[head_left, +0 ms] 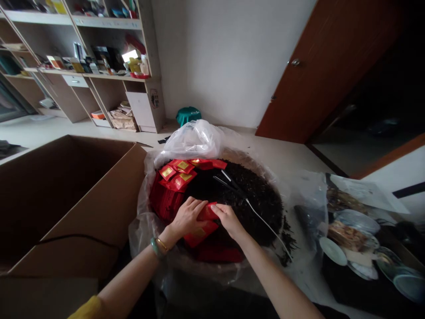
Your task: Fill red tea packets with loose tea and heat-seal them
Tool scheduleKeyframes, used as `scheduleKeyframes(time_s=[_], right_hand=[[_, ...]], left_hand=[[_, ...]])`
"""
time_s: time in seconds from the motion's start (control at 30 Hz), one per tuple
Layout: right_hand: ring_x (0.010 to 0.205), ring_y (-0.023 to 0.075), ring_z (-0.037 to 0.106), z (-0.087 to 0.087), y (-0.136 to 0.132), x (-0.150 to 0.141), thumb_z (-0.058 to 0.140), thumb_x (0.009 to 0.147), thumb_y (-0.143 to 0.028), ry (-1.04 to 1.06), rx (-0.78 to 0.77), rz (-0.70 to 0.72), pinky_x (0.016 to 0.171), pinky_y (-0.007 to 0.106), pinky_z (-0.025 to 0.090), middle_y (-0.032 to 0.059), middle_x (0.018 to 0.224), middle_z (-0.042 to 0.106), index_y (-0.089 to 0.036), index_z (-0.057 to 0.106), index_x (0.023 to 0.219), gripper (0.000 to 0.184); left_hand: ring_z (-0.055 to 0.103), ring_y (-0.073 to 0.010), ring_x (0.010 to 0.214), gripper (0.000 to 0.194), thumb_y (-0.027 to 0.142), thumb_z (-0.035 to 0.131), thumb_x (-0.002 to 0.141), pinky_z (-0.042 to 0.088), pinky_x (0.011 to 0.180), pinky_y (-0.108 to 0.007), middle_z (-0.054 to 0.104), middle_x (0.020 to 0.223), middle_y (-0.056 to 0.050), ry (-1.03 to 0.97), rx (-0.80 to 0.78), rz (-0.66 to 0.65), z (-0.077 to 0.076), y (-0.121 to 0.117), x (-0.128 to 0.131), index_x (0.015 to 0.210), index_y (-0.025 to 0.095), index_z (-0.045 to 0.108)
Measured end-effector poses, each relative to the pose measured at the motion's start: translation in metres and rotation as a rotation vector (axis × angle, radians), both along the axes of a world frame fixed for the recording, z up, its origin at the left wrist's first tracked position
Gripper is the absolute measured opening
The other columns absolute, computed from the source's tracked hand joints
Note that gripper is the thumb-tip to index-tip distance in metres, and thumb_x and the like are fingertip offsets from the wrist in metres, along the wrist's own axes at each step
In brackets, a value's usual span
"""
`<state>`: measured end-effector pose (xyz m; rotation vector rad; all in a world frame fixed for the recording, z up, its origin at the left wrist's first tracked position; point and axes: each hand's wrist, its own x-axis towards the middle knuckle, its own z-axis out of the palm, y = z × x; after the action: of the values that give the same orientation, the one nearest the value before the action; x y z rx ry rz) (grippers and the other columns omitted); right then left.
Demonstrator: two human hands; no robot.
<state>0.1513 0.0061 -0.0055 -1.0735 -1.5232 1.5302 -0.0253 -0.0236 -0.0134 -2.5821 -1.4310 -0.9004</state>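
Note:
A small red packet point(207, 212) is held between my two hands over a plastic-lined container of dark dried leaves point(260, 190). My left hand point(187, 217) has its fingers closed on the packet's left side. With thumb and fingers, my right hand point(229, 218) pinches its right upper corner. Just below lies another red packet point(201, 235). Several red packets with gold labels point(182, 177) rest at the container's back left, above a dense row of red packets point(166, 201). Black tongs with flat jaws point(232, 187) and a white cord point(268, 225) lie apart on the leaves.
A large open cardboard box point(89, 195) stands at left. Clear plastic lining point(195, 137) bunches up behind the leaves. Plastic bags and pale round lids point(334, 251) crowd the right side. Shelving point(116, 75), a green-covered object point(188, 116) and a brown door point(299, 88) are farther back.

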Motion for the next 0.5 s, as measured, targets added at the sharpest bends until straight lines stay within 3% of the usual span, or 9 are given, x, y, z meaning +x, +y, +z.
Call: scheduleKeyframes(time_s=[0.17,0.37,0.5], right_hand=[[0.079,0.0207,0.062,0.0007,-0.0016,-0.0027,0.056,0.078,-0.06,0.034,-0.006,0.042,0.081,0.036,0.049,0.0042,0.085,0.07,-0.019,0.071,0.094,0.046],[0.09,0.0227,0.062,0.0063,-0.0053,-0.0034,0.053,0.078,-0.065,-0.049,-0.028,0.13,0.09,0.039,0.045,0.0063,0.094,0.07,-0.018,0.069,0.097,0.054],[0.09,0.0231,0.062,0.0088,-0.005,-0.0024,0.049,0.081,-0.065,-0.098,0.006,0.188,0.089,0.038,0.046,0.0054,0.09,0.069,-0.016,0.069,0.092,0.054]], left_hand=[[0.058,-0.0258,0.091,0.059,0.044,0.065,0.078,0.052,0.08,-0.041,0.064,0.105,-0.011,-0.009,-0.046,0.046,-0.0039,-0.0006,-0.0034,0.127,0.016,0.048],[0.058,-0.0263,0.093,0.059,0.033,0.071,0.073,0.052,0.081,-0.041,0.064,0.107,-0.011,-0.015,-0.123,0.062,-0.0078,-0.0018,-0.0008,0.125,0.017,0.049],[0.058,-0.0259,0.094,0.058,0.031,0.073,0.067,0.053,0.081,-0.039,0.065,0.107,-0.01,-0.094,-0.13,0.069,-0.0078,-0.0011,0.0037,0.12,0.018,0.054]])
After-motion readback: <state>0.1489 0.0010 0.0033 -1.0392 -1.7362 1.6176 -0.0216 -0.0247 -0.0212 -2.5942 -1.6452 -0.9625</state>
